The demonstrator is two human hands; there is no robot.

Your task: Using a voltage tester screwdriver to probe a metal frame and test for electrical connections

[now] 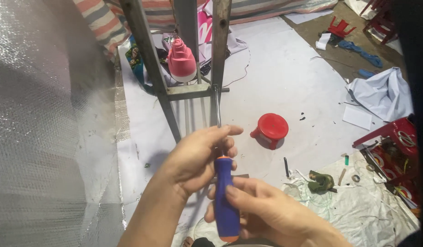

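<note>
Right hand (266, 212) wrapped round the blue screwdriver (226, 196) handle, left hand (197, 158) pinching the shaft, tip up at the metal frame (193, 90) crossbar. Best kept straight, pushing firmly, turning slow so no slipping.

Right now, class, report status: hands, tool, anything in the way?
Right hand gripping blue screwdriver handle. Left hand steadying its shaft. Tip up at grey metal frame. Red stool off right, clear.

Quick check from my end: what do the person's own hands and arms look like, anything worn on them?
Both are bare. The left hand and right hand have no gloves, rings or watch in view, and both forearms show no sleeves. Nails on the fingers are short and unpainted.
</note>
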